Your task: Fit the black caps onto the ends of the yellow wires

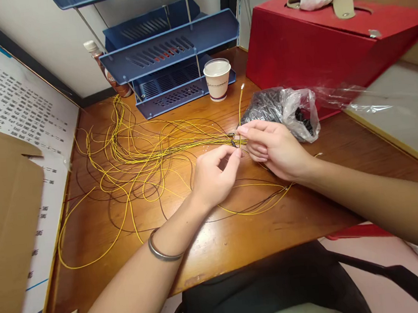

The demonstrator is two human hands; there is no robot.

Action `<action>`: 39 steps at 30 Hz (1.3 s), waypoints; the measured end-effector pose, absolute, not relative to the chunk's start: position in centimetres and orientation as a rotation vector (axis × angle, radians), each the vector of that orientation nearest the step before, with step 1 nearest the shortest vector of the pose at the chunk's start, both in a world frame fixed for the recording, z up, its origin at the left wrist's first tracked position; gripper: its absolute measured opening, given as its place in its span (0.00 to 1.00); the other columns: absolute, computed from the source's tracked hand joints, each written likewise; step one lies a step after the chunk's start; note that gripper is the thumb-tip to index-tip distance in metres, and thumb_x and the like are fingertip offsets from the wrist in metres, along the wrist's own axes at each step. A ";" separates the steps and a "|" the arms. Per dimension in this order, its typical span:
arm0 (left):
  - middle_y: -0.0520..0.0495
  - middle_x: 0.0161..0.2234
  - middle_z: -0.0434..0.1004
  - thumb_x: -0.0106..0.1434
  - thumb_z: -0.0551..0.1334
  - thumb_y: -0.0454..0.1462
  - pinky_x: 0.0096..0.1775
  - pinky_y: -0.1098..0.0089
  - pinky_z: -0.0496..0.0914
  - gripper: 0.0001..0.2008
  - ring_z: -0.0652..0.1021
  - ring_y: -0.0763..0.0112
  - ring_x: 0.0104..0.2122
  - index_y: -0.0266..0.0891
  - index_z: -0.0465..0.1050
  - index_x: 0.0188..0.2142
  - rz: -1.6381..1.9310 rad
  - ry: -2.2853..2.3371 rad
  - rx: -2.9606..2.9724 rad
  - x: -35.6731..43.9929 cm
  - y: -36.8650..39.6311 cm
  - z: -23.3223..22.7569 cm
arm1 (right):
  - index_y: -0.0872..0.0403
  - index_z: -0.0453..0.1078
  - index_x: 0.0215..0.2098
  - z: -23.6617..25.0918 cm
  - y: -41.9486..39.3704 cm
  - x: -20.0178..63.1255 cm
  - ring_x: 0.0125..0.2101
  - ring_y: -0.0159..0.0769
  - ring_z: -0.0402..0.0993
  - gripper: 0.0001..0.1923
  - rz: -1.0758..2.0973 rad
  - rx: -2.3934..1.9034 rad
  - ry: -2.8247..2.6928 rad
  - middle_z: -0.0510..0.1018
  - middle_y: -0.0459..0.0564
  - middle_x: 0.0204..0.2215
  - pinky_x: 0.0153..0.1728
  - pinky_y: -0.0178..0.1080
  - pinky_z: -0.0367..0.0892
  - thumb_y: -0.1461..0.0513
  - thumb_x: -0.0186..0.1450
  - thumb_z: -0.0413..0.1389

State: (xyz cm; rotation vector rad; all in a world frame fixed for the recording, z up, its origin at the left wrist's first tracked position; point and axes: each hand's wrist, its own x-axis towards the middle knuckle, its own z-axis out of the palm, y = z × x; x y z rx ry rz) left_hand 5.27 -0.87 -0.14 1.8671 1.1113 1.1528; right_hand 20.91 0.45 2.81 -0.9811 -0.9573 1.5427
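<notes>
A loose bundle of thin yellow and black wires (156,154) spreads over the wooden table, its strands gathered toward my hands. One yellow wire (240,106) stands up from my fingers with a small white connector (242,87) at its tip. My right hand (277,149) is closed, thumb and forefinger pinching this wire. Just below, my left hand (214,176) is closed too, its thumb and forefinger meeting at the wire's lower part. A short black piece (233,143) shows by the left fingertips. Behind my right hand lies a clear plastic bag (282,106) with black items in it.
A blue tiered file tray (171,51) stands at the back, with a paper cup (217,78) at its right and a brown bottle (117,81) at its left. At right is a red box (305,42). Cardboard (10,222) stands at left; a black chair (271,284) is below the table edge.
</notes>
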 end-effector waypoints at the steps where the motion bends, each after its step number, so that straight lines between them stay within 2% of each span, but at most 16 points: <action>1: 0.50 0.24 0.76 0.69 0.59 0.41 0.28 0.72 0.67 0.13 0.73 0.74 0.23 0.38 0.75 0.30 1.152 1.116 1.870 5.3 -0.9 -0.1 | 0.55 0.72 0.29 2.7 0.4 20.8 0.14 0.21 0.45 0.14 1.559 -0.986 -0.972 0.57 0.35 0.12 0.17 0.33 0.37 0.57 0.56 0.70; 6: 0.50 0.24 0.76 0.69 0.59 0.41 0.28 0.72 0.67 0.13 0.72 0.74 0.23 0.38 0.74 0.30 1.153 1.119 1.876 5.1 -0.8 -0.1 | 0.56 0.73 0.29 2.3 0.3 20.7 0.14 0.21 0.45 0.15 1.604 -1.004 -1.026 0.57 0.35 0.13 0.17 0.34 0.37 0.54 0.56 0.71; 16: 0.49 0.26 0.78 0.69 0.59 0.40 0.31 0.72 0.70 0.12 0.76 0.72 0.26 0.38 0.76 0.32 1.158 1.111 1.883 5.2 -0.8 -0.3 | 0.54 0.72 0.29 3.4 1.4 21.8 0.14 0.22 0.44 0.12 1.416 -0.985 -0.999 0.55 0.35 0.12 0.17 0.34 0.38 0.56 0.59 0.69; 24: 0.51 0.22 0.73 0.69 0.59 0.40 0.28 0.73 0.66 0.13 0.70 0.75 0.23 0.38 0.73 0.28 1.184 1.092 1.856 5.3 -0.9 -0.2 | 0.56 0.72 0.29 2.3 0.5 20.7 0.14 0.21 0.45 0.17 1.533 -0.994 -1.010 0.56 0.35 0.12 0.17 0.34 0.37 0.54 0.56 0.71; 34: 0.49 0.25 0.77 0.69 0.59 0.41 0.30 0.72 0.67 0.15 0.73 0.74 0.25 0.36 0.77 0.29 1.074 1.078 1.906 5.2 -0.9 0.1 | 0.54 0.73 0.30 3.1 1.1 21.6 0.14 0.22 0.44 0.13 1.348 -0.960 -1.000 0.55 0.35 0.12 0.16 0.34 0.38 0.55 0.60 0.68; 39: 0.50 0.24 0.76 0.70 0.59 0.40 0.30 0.73 0.67 0.15 0.73 0.74 0.25 0.36 0.77 0.29 1.124 1.076 1.892 5.2 -0.9 0.0 | 0.56 0.75 0.31 2.6 0.7 21.0 0.14 0.21 0.45 0.14 1.488 -0.975 -1.010 0.57 0.35 0.12 0.16 0.33 0.38 0.54 0.58 0.69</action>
